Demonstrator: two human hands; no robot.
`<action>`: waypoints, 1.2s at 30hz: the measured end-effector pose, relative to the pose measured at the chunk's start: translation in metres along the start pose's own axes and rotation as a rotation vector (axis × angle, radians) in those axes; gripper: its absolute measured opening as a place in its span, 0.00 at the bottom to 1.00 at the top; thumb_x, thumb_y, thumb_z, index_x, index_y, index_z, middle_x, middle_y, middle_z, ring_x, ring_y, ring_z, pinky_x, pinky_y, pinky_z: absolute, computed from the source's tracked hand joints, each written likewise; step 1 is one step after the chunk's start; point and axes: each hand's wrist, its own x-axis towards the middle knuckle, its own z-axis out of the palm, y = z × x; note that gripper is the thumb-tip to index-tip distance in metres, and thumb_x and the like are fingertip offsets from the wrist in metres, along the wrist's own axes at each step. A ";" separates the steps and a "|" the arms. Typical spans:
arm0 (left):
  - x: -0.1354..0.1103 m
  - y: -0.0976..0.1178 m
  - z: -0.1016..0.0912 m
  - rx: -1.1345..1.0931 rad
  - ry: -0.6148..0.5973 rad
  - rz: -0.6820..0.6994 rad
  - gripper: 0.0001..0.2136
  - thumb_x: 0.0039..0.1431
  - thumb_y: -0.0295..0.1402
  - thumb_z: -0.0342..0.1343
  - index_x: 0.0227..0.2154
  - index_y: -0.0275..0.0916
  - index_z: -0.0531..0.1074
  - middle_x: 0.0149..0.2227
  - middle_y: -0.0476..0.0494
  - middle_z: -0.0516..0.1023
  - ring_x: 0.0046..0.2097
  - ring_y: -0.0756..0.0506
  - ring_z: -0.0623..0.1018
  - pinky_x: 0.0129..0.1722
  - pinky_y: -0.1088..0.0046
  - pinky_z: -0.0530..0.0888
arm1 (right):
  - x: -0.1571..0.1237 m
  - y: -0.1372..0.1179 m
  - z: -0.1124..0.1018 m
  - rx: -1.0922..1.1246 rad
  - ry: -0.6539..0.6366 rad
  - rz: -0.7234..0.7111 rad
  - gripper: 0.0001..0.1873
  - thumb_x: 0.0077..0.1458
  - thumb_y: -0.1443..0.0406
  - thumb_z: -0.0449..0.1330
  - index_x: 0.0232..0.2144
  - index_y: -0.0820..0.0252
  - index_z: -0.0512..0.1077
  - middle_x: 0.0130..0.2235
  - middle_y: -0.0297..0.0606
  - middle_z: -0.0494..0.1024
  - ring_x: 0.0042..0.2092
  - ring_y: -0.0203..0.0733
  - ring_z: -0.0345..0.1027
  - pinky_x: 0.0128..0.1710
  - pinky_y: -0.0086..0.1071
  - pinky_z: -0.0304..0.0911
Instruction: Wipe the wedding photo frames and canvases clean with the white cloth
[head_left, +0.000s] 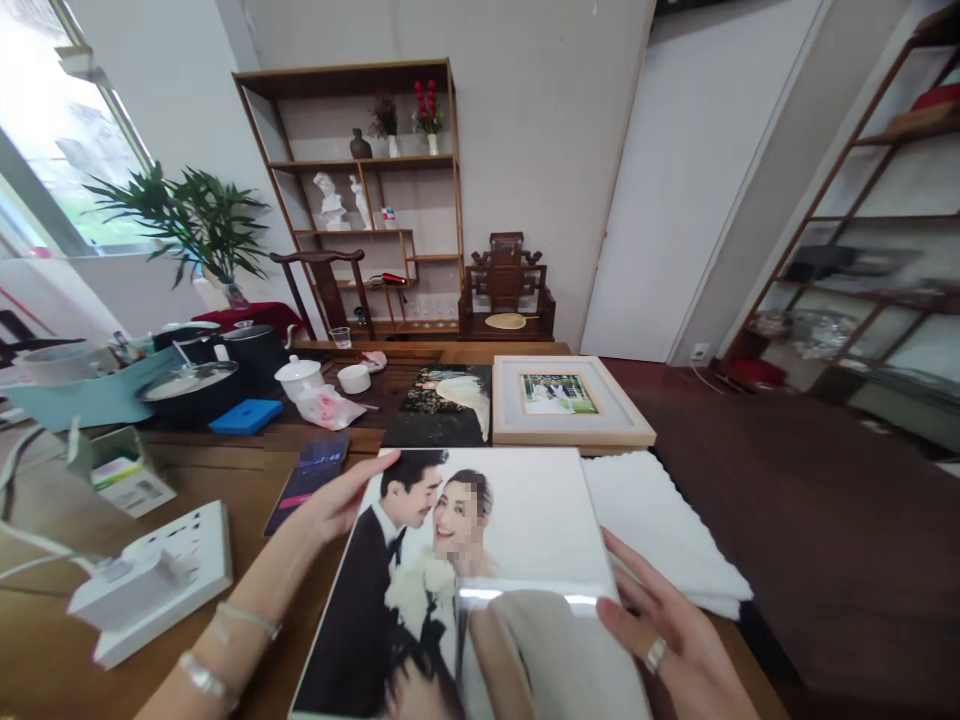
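Note:
A large glossy wedding photo print [495,520] lies tilted in front of me on the wooden table [45,520]. My left hand [341,495] rests on its upper left edge, fingers stretched along the border. My right hand [664,630], with a ring on one finger, holds the right edge, fingers spread over the glossy surface. A white folded cloth [660,530] lies just right of the print, partly under it.
Behind the print lie a dark photo [442,405] and a framed photo [566,400]. A phone [307,475], a white power strip [161,580], a small box [120,470], pots, bowls and a blue box [246,415] stand at the left. Shelves line the back wall and right side.

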 end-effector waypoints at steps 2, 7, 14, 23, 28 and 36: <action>-0.008 -0.015 0.012 -0.217 0.066 -0.091 0.16 0.48 0.39 0.65 0.36 0.33 0.74 0.30 0.40 0.82 0.35 0.40 0.82 0.39 0.67 0.77 | 0.004 -0.004 0.004 0.042 0.029 0.003 0.29 0.50 0.56 0.65 0.55 0.50 0.68 0.55 0.44 0.73 0.52 0.54 0.69 0.49 0.43 0.65; -0.026 -0.038 0.039 -0.212 0.224 0.064 0.19 0.52 0.32 0.64 0.47 0.38 0.70 0.36 0.40 0.83 0.33 0.42 0.83 0.37 0.68 0.79 | 0.015 -0.013 0.007 -0.019 0.021 0.002 0.30 0.52 0.55 0.64 0.57 0.52 0.66 0.55 0.45 0.72 0.52 0.53 0.69 0.51 0.44 0.64; -0.026 -0.034 0.032 -0.164 0.276 0.034 0.15 0.58 0.29 0.58 0.48 0.33 0.69 0.33 0.35 0.83 0.32 0.40 0.83 0.33 0.67 0.79 | 0.022 -0.031 -0.048 -0.863 -0.069 -0.398 0.21 0.57 0.56 0.57 0.52 0.52 0.68 0.55 0.45 0.71 0.46 0.50 0.73 0.44 0.43 0.71; -0.039 -0.034 0.015 -0.142 0.320 0.007 0.17 0.57 0.30 0.59 0.49 0.35 0.69 0.34 0.36 0.83 0.33 0.39 0.83 0.34 0.67 0.80 | 0.052 -0.017 -0.071 -1.662 -0.230 -1.060 0.36 0.46 0.78 0.47 0.59 0.61 0.60 0.58 0.46 0.68 0.60 0.49 0.59 0.56 0.46 0.61; -0.043 -0.040 0.017 -0.173 0.277 0.005 0.20 0.52 0.32 0.64 0.48 0.36 0.69 0.34 0.36 0.83 0.34 0.38 0.83 0.34 0.65 0.80 | 0.053 -0.038 -0.088 -1.496 0.218 -1.005 0.21 0.51 0.71 0.49 0.48 0.58 0.66 0.37 0.42 0.80 0.35 0.48 0.76 0.31 0.35 0.71; -0.018 -0.051 0.051 -0.189 0.199 0.052 0.23 0.43 0.37 0.70 0.43 0.38 0.72 0.33 0.41 0.82 0.32 0.41 0.83 0.33 0.70 0.78 | 0.020 -0.063 -0.128 -1.571 0.407 -1.118 0.26 0.52 0.63 0.55 0.55 0.55 0.62 0.37 0.46 0.80 0.23 0.49 0.72 0.22 0.37 0.65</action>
